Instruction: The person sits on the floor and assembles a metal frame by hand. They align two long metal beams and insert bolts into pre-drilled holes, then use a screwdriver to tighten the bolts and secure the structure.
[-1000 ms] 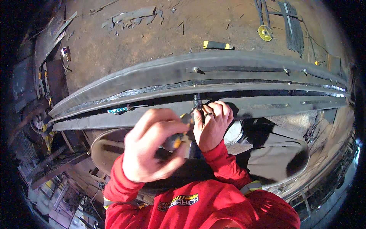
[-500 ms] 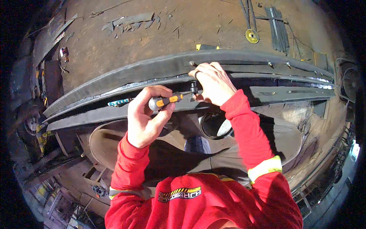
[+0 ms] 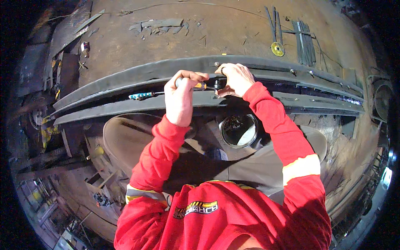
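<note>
My left hand is closed around the handle of a screwdriver with orange patches. The screwdriver's tip points right, to a small black cylindrical part. Fingers and thumb of my right hand close on that part from the right; the exact contact of tip and part is too small to tell. Both hands are over long, curved dark grey strips running left to right. A second screwdriver with a teal handle lies between the strips, left of my left hand.
Several bolts stand along the far strip at right. By my knees is a round bucket with dark contents and something pale inside. Beyond the strips, the brown floor holds a yellow disc, a bundle of dark strips and scraps.
My left hand has moved right and up, closer to my right hand, and wraps more fully over the screwdriver handle. The view has shifted slightly, showing more of the bucket.
</note>
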Motion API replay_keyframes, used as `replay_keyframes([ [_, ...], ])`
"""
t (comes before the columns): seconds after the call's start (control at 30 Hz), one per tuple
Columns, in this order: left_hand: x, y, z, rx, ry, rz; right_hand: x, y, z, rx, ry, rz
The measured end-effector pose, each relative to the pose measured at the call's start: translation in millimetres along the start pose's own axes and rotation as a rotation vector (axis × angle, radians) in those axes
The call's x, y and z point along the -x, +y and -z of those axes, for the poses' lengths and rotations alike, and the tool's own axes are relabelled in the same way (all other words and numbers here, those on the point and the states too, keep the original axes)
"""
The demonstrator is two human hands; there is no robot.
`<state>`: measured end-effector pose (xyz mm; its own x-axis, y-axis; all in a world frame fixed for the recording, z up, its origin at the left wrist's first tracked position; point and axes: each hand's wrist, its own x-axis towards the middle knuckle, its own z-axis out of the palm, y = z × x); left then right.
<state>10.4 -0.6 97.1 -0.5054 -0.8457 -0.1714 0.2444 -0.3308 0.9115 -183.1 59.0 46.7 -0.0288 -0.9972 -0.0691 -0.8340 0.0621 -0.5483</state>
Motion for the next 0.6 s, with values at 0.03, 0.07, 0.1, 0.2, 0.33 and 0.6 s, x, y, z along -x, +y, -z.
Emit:
replay_keyframes([
  [0.03, 3, -4, -5, 0.137, 0.026, -0.021, 0, -2, 2, -0.006, -0.034, -0.026],
  [0.07, 5, -12, -9, 0.274, 0.049, -0.044, 0, -4, 3, -0.010, -0.066, -0.053],
  [0.1, 3, -27, -13, 0.229, 0.015, -0.272, -1, -5, 6, -0.012, -0.099, -0.081],
  [0.2, 7, -37, -43, 0.068, 0.125, -0.046, -2, -3, 4, 0.001, -0.059, -0.041],
  [0.33, 15, -35, -64, 0.007, 0.010, -0.045, -1, 7, -1, -0.018, -0.057, -0.005],
  [0.6, 18, -63, -81, -0.222, -0.100, -0.214, -28, 53, -17, -0.452, -0.391, 0.059],
])
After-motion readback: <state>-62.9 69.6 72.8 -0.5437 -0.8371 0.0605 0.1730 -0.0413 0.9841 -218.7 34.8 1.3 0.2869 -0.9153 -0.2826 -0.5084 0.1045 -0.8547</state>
